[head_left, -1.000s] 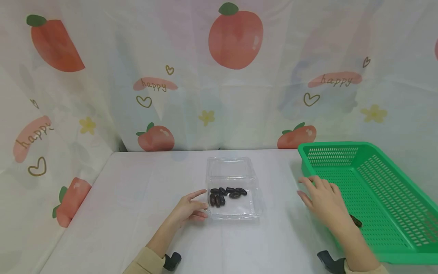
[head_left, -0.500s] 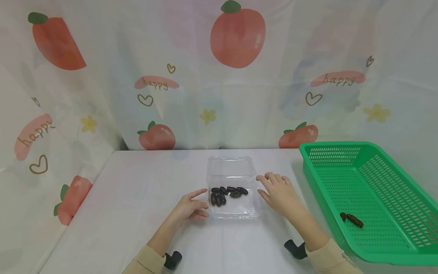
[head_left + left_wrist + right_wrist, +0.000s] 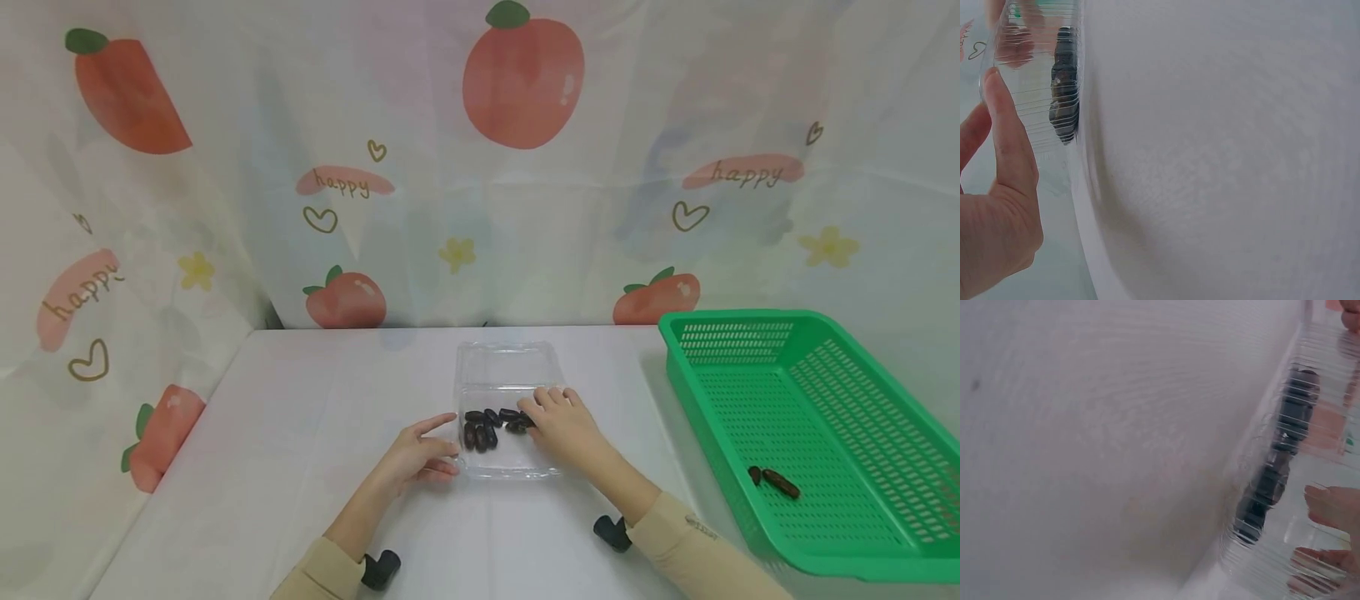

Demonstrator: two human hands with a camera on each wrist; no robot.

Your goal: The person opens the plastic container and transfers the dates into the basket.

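Note:
A clear plastic clamshell box (image 3: 517, 473) lies on the table with its lid (image 3: 506, 364) folded back. Several dark, glossy dates (image 3: 480, 437) are grouped inside, towards its left and back. My left hand (image 3: 418, 454) rests at the box's left side, index finger extended; the left wrist view has the thumb (image 3: 1000, 94) at the rim. Over the right part of the box, my right hand (image 3: 566, 427) reaches down to the dates there, covering some of them. Through the ribbed wall in the right wrist view, its fingers (image 3: 1329, 506) are spread beside the dates (image 3: 1272, 469), gripping none.
A green perforated basket (image 3: 738, 317) stands at the right of the table, with a long brown date (image 3: 782, 483) and a smaller dark piece (image 3: 754, 475) in it. A fruit-patterned curtain (image 3: 525, 233) hangs behind the white-covered table (image 3: 322, 400).
My right hand has moved left from the basket's edge to the box and in over the dates, uncovering the pieces in the basket. The left hand stays at the box's side.

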